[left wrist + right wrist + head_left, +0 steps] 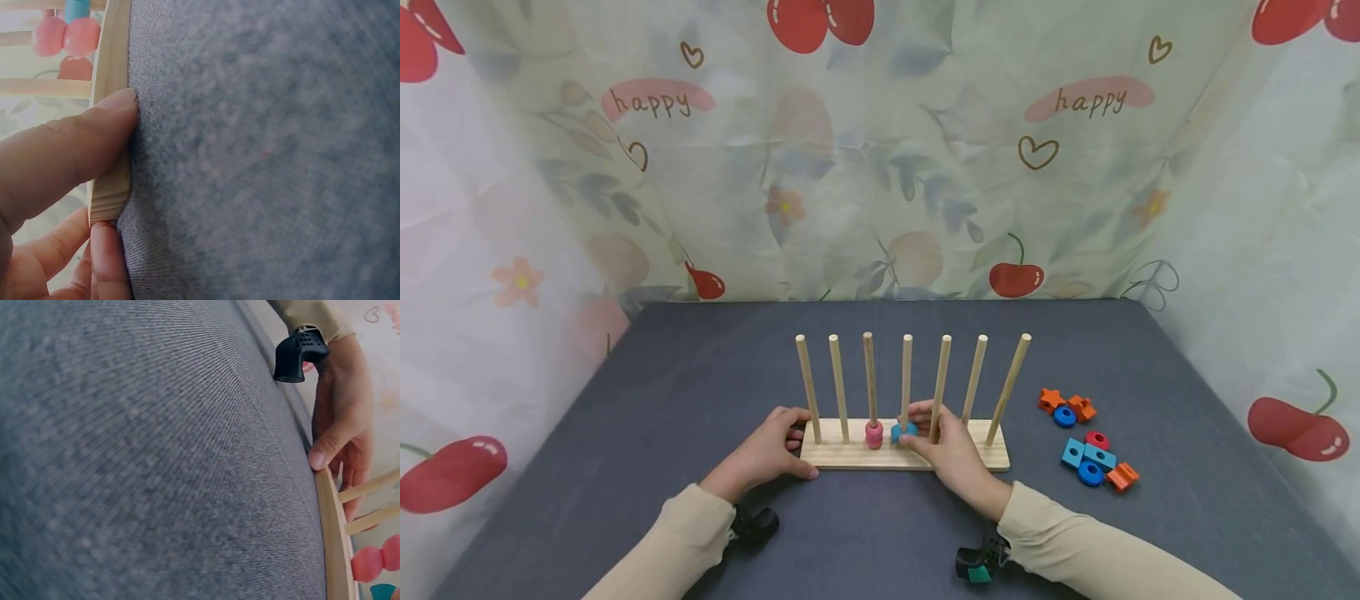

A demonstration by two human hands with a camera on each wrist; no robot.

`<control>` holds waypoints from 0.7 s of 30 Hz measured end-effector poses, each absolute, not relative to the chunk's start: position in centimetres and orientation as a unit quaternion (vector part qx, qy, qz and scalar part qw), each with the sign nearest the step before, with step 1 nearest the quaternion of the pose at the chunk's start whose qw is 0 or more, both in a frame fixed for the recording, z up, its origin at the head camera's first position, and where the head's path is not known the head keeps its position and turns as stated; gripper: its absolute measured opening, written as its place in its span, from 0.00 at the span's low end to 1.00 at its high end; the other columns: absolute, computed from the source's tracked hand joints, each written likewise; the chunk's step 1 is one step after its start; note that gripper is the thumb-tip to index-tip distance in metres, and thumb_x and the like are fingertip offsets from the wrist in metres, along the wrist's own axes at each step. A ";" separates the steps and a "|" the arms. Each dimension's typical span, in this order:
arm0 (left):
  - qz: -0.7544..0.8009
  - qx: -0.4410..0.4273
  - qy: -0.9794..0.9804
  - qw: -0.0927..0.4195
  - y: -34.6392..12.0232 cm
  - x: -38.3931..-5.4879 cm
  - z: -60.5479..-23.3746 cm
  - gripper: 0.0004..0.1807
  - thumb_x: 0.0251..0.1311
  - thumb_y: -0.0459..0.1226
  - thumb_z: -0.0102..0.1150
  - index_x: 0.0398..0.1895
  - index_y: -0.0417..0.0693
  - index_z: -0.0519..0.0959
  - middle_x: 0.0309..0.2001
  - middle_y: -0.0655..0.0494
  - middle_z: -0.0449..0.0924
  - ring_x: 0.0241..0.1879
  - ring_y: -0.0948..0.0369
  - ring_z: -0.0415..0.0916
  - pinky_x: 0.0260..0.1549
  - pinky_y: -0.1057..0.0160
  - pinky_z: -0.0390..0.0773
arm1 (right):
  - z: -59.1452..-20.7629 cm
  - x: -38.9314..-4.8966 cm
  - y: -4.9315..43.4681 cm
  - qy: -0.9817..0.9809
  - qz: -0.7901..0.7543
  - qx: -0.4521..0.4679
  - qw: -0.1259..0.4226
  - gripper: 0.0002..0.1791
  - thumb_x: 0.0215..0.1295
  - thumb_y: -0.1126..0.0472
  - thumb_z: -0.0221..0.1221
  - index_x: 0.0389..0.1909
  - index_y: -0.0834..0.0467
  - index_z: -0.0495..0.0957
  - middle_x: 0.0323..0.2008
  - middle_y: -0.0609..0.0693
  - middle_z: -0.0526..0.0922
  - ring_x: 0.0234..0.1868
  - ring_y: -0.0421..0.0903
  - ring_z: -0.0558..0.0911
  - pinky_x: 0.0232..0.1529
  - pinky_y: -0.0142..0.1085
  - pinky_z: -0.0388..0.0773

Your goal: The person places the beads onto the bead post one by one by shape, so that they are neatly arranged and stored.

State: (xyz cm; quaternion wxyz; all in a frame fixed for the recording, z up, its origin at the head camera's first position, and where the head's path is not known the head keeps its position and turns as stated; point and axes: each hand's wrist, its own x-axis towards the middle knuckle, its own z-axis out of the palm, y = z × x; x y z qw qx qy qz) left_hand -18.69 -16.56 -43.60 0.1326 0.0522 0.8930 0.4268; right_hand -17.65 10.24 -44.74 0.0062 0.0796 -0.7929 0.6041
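Observation:
A wooden base (850, 458) with a row of several upright pegs stands on the dark cloth. My left hand (758, 454) grips its left end, thumb along the front edge and fingers round the end, as the left wrist view shows closely. Pink stacked beads (873, 436) sit low on the third peg from the left. At the foot of the fourth peg, my right hand (955, 458) pinches a blue bead (898, 431) between thumb and fingers, partly hiding it. In the right wrist view, the blue bead (382, 590) shows only at the bottom edge.
Loose pieces lie to the right of the base: an orange star (1051, 400), other orange pieces (1122, 477), blue rings (1091, 473), a red ring (1097, 439) and light blue blocks (1100, 457). A printed curtain (880, 167) hangs behind the table and along both sides.

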 end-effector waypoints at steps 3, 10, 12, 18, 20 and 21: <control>0.426 0.052 0.893 0.134 -16.5 -18.7 -43.6 0.45 0.35 0.29 0.80 0.63 0.38 0.69 0.56 0.44 0.65 0.53 0.51 0.72 0.55 0.52 0.75 | -44.8 -17.6 10.2 -0.795 0.602 0.077 0.003 0.17 0.56 0.75 0.64 0.47 0.64 0.74 0.45 0.58 0.84 0.49 0.53 0.82 0.54 0.45 0.78; 0.421 0.052 0.895 0.135 -16.6 -18.7 -43.6 0.45 0.36 0.30 0.80 0.63 0.38 0.69 0.56 0.44 0.65 0.53 0.51 0.71 0.55 0.51 0.75 | -45.2 -17.7 10.1 -0.808 0.584 0.075 0.008 0.18 0.55 0.75 0.64 0.46 0.64 0.74 0.44 0.58 0.85 0.48 0.53 0.82 0.54 0.46 0.78; 0.422 0.053 0.895 0.135 -16.6 -18.7 -43.6 0.45 0.36 0.30 0.80 0.63 0.38 0.69 0.56 0.44 0.65 0.53 0.51 0.71 0.55 0.52 0.75 | -45.2 -17.7 10.1 -0.808 0.584 0.073 0.008 0.18 0.55 0.76 0.64 0.46 0.64 0.74 0.44 0.57 0.85 0.48 0.53 0.82 0.54 0.46 0.78; 0.422 0.054 0.895 0.134 -16.6 -18.7 -43.6 0.45 0.35 0.30 0.80 0.63 0.38 0.69 0.56 0.44 0.65 0.53 0.51 0.72 0.54 0.52 0.76 | -45.3 -17.7 10.0 -0.808 0.585 0.071 0.010 0.18 0.55 0.75 0.65 0.46 0.63 0.74 0.43 0.56 0.85 0.48 0.53 0.83 0.54 0.47 0.78; 0.423 0.054 0.895 0.133 -16.6 -18.7 -43.7 0.45 0.35 0.30 0.80 0.63 0.38 0.69 0.57 0.44 0.65 0.53 0.51 0.71 0.54 0.52 0.76 | -45.3 -17.7 10.1 -0.808 0.585 0.070 0.010 0.18 0.55 0.75 0.65 0.46 0.63 0.74 0.42 0.56 0.85 0.48 0.53 0.83 0.55 0.48 0.77; 0.423 0.055 0.895 0.133 -16.6 -18.7 -43.7 0.46 0.35 0.30 0.80 0.63 0.38 0.69 0.57 0.44 0.65 0.53 0.51 0.71 0.54 0.52 0.76 | -45.3 -17.7 10.1 -0.808 0.585 0.070 0.010 0.18 0.55 0.74 0.65 0.47 0.63 0.74 0.42 0.55 0.85 0.48 0.53 0.83 0.55 0.48 0.77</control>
